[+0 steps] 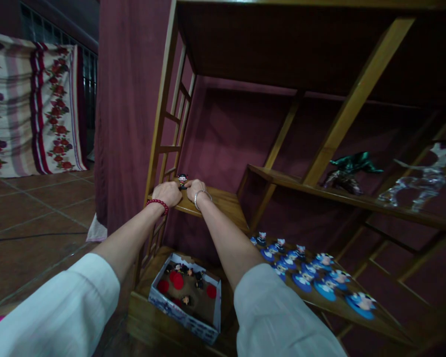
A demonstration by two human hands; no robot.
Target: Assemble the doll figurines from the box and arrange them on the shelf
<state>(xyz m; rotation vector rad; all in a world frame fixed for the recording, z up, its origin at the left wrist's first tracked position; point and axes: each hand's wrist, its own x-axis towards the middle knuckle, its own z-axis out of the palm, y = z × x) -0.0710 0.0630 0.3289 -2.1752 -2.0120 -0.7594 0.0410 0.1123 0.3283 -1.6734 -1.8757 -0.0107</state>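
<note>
A small figurine [182, 179] with black hair and a pale face stands upright at the back left of a small wooden shelf [226, 203]. On its left is my left hand [167, 194], wearing a red bead bracelet, its fingers curled in at the figurine's lower part. From the other side my right hand [196, 190], with a silver bracelet, closes on the figurine too. The figurine's base and my fingertips are mostly hidden. Below, an open cardboard box [220, 310] contains several dark-haired figurines and red discs.
To the right, several figurines on blue bases [303, 281] line a lower shelf board. Above them stand a green and brown ornament [351, 171] and a clear deer-shaped ornament [418, 181]. A lattice side frame [176, 119] rises beside my left hand.
</note>
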